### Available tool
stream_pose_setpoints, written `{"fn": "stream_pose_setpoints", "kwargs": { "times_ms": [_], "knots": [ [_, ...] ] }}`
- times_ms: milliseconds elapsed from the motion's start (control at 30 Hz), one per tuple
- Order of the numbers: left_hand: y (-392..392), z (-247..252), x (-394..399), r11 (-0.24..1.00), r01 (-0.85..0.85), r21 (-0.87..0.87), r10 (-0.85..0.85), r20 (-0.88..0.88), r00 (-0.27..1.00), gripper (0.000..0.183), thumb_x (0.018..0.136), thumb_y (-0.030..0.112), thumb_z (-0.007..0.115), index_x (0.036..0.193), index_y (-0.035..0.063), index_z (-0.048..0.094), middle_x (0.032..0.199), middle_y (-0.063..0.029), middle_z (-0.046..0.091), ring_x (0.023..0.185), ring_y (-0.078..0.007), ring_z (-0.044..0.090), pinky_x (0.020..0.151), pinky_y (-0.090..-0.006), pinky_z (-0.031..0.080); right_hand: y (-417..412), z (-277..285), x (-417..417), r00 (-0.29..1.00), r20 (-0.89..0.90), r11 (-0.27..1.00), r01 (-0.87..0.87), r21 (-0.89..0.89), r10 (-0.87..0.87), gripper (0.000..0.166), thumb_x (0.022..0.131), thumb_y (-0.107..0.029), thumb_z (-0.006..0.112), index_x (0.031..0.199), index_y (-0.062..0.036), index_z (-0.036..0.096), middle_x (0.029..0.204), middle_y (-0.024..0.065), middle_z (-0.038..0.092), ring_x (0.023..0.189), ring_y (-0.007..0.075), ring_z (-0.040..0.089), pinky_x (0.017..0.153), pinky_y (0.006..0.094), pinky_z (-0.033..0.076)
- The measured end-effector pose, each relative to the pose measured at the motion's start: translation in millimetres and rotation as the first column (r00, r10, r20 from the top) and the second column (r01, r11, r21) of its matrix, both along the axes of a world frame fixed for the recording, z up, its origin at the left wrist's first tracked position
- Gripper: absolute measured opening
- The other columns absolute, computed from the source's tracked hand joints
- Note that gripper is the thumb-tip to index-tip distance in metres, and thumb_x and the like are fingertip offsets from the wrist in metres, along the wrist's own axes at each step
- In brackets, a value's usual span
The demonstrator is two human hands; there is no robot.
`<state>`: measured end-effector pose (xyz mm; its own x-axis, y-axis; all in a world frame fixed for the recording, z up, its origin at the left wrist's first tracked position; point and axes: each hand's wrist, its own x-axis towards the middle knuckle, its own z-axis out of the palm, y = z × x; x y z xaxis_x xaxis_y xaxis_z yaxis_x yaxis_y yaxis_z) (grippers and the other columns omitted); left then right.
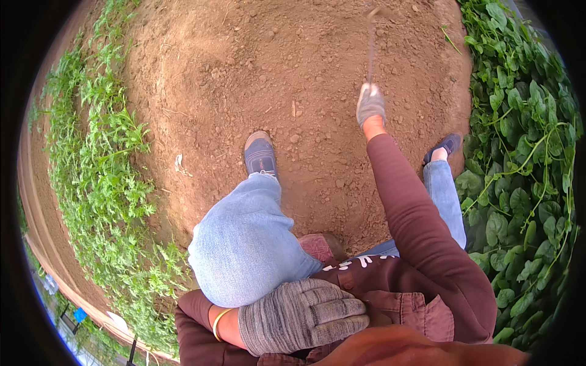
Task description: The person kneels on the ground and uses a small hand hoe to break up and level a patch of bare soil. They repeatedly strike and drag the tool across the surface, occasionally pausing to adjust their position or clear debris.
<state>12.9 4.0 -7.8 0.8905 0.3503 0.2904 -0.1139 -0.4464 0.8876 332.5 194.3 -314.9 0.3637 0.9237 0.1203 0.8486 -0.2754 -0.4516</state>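
My right hand [371, 104], in a grey glove, is stretched forward over the bare soil [311, 151]. It grips a thin-handled hand tool [371, 50], probably a small hoe. The tool is motion-blurred, and its light-coloured head lies near the top of the view. In a striped grey knit glove, my left hand [304, 318] rests across my waist below the bent left knee. Its fingers lie side by side and its palm is hidden. A yellow bangle [219, 325] circles that wrist.
Feathery green plants [105, 183] grow in rows at the left. Broad-leaved vines [517, 183] line the right side. My left shoe [260, 153] and right shoe [443, 147] stand wide apart on the soil. A reddish patterned item [316, 247] shows partly behind my left leg.
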Motion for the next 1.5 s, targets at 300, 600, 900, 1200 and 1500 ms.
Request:
{"fn": "stream_pose_setpoints", "kwargs": {
  "times_ms": [300,600,900,1200,1500],
  "knots": [
    [-5,0,0,1.000,-0.014,-0.013,0.014,-0.011,1.000,0.045,0.093,0.017,0.039,0.137,0.0102,0.042,0.140,-0.0081,0.042,0.126,-0.0218,0.044,0.106,-0.0336,0.037,-4,16,-3,0.450,-0.863,0.969,0.188,-0.161,-0.231,0.030,0.097,-0.039,0.043,0.084,-0.0125,0.050,0.057,-0.0017,0.042,0.044,0.0106,0.040,0.038,0.0282,0.030],
    [-2,0,1,1.000,-0.008,-0.012,0.007,-0.017,1.000,0.045,0.093,0.017,0.039,0.138,0.0102,0.041,0.140,-0.0080,0.042,0.127,-0.0215,0.044,0.106,-0.0334,0.036,-9,-39,16,0.736,-0.584,0.893,0.061,-0.447,-0.342,0.040,0.096,-0.042,0.043,0.086,-0.0055,0.057,0.064,0.0069,0.057,0.054,0.0203,0.056,0.051,0.0372,0.046],
    [18,-3,2,0.998,0.046,0.030,-0.047,0.036,0.998,0.045,0.093,0.018,0.039,0.138,0.0102,0.040,0.141,-0.0079,0.042,0.127,-0.0212,0.043,0.107,-0.0332,0.036,-17,-91,68,0.991,-0.131,0.993,-0.048,-0.108,0.033,0.030,0.096,-0.037,0.043,0.085,-0.0106,0.052,0.058,0.0015,0.047,0.038,0.0156,0.041,0.036,0.0332,0.036],
    [0,4,-6,0.999,-0.045,-0.021,0.044,-0.044,0.998,0.046,0.094,0.019,0.039,0.139,0.0102,0.039,0.141,-0.0079,0.041,0.128,-0.0209,0.042,0.107,-0.0330,0.035,26,75,-92,0.332,-0.940,0.997,0.042,-0.072,-0.082,0.025,0.096,-0.035,0.048,0.090,-0.0107,0.049,0.056,-0.0018,0.044,0.039,0.0101,0.041,0.035,0.0249,0.034],
    [-1,3,-10,0.996,-0.091,-0.001,0.091,-0.063,0.994,0.046,0.094,0.020,0.039,0.139,0.0102,0.039,0.141,-0.0078,0.041,0.128,-0.0206,0.042,0.107,-0.0328,0.034,21,-51,-133,0.841,-0.521,0.746,-0.440,-0.500,0.146,0.044,0.096,-0.043,0.040,0.096,-0.0038,0.059,0.081,0.0129,0.059,0.071,0.0277,0.056,0.062,0.0396,0.044]
  ]
}}
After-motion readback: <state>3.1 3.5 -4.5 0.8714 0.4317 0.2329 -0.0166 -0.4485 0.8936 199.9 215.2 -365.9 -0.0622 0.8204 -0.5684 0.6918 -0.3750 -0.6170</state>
